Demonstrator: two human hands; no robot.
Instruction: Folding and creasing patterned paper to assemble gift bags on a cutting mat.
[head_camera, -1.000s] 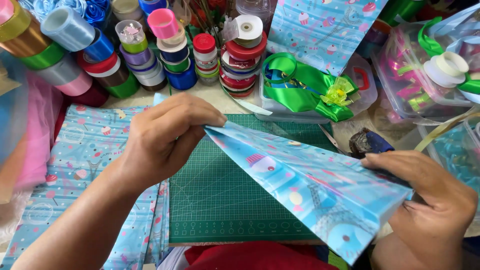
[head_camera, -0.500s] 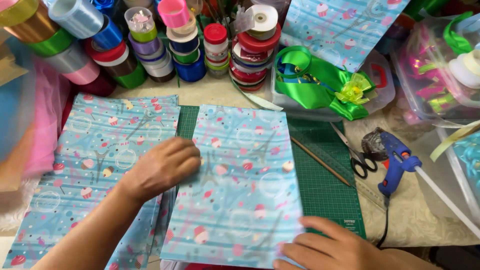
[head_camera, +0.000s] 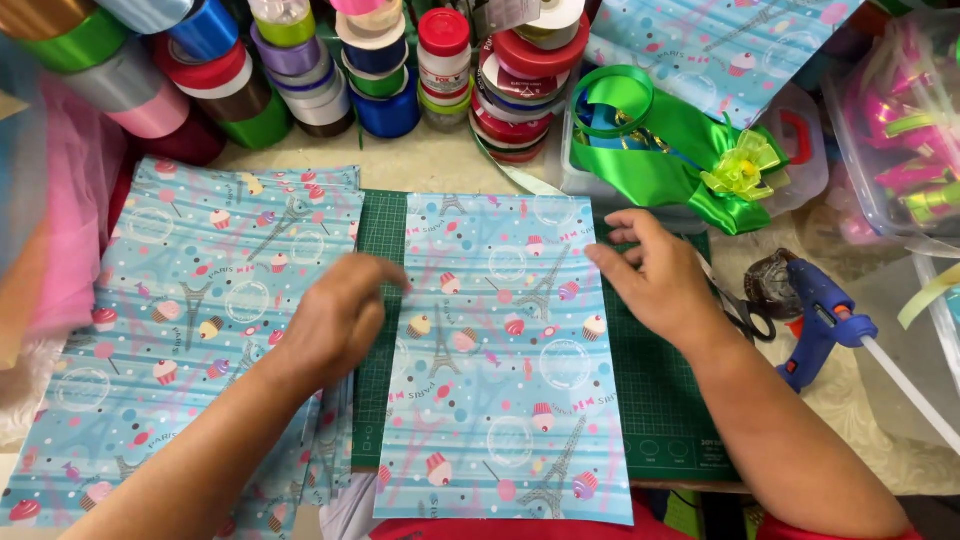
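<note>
**Patterned sheet lying flat between your two hands**

You are looking down at a blue patterned paper sheet (head_camera: 505, 350) that is lying flat on the green cutting mat (head_camera: 665, 400), its long side running away from you and its near edge reaching past the mat's front. Your left hand (head_camera: 340, 320) is hovering at the sheet's left edge, fingers loosely curled and holding nothing; whether the fingertips are touching the paper is hard to tell, as the hand is blurred. Your right hand (head_camera: 660, 280) is resting at the sheet's right edge, fingers spread and open, its fingertips touching the paper's upper right side while the palm is sitting over the mat.

A stack of matching patterned sheets (head_camera: 190, 330) is lying on the counter (head_camera: 440, 165) just left of the mat. Rolls of ribbon (head_camera: 330, 70) are standing along the back. A green ribbon bow (head_camera: 680, 150) is lying on a clear plastic box (head_camera: 800, 165) behind your right hand. Scissors (head_camera: 742, 310) and a blue glue gun (head_camera: 820, 315) are lying right of the mat.
</note>
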